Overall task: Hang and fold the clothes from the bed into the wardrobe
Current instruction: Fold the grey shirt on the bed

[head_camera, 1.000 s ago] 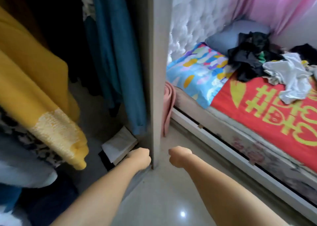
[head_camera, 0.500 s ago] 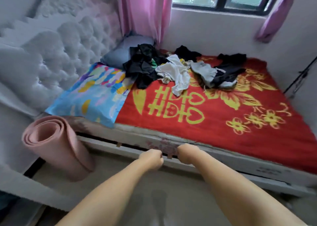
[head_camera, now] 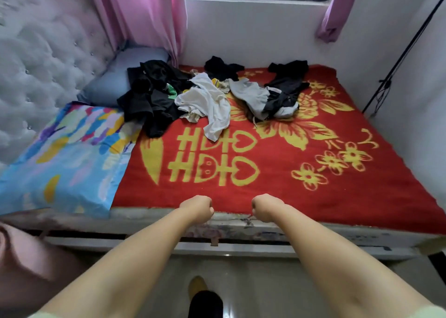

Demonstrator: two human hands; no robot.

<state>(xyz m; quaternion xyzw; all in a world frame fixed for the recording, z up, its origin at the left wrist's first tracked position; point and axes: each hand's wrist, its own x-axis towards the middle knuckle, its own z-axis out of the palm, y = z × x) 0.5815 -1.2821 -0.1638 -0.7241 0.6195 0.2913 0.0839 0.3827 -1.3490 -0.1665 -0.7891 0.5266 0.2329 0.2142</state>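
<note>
Head view, contents listed largest first:

1. Bed (head_camera: 241,223): fills most of the frame, long near edge facing the person, far edge under the window.
2. Red blanket (head_camera: 337,209): yellow flower and character pattern, covers the bed from the near edge to the far edge and the right edge.
3. Tufted white headboard (head_camera: 41,59): along the bed's left edge.
4. Patterned pillow (head_camera: 67,158): blue with coloured patches, at the near left corner of the bed.
5. Grey-blue pillow (head_camera: 113,81): at the far left corner, partly under the clothes.
6. Clothes (head_camera: 210,100): loose heap along the far half of the bed, black pieces to left and right, white and grey pieces in the middle, overlapping.
7. Pink curtain (head_camera: 144,15): hangs at the far left corner.
8. Left hand (head_camera: 196,207): fingers curled into a fist, holding nothing, over the near edge.
9. Right hand (head_camera: 265,206): likewise fisted and holding nothing, just beside the left, apart from it, well short of the clothes.
</note>
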